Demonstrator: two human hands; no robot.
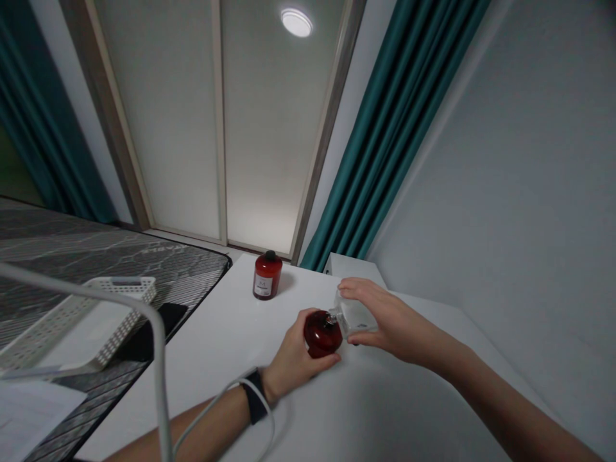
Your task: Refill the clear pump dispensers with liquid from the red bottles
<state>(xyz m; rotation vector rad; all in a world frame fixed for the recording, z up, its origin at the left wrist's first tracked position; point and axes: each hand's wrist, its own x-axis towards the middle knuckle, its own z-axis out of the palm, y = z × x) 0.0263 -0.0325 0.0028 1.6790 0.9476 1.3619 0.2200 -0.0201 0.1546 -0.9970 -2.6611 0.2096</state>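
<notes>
My left hand (301,353) is closed around a dark red glass bottle (321,335) over the white table. In my right hand (380,311) a clear glass bottle (355,314) lies tipped on its side. Its narrow neck meets the mouth of the red bottle; whether liquid flows between them I cannot make out. Farther back on the table stands a second red bottle (268,276), upright, with a black stopper and a pale label.
The white table (231,340) reaches toward a small white cabinet (359,268) by the wall. A white perforated basket (81,321) sits on a patterned dark surface at left. A grey cable (161,378) crosses the left foreground, near paper (36,410).
</notes>
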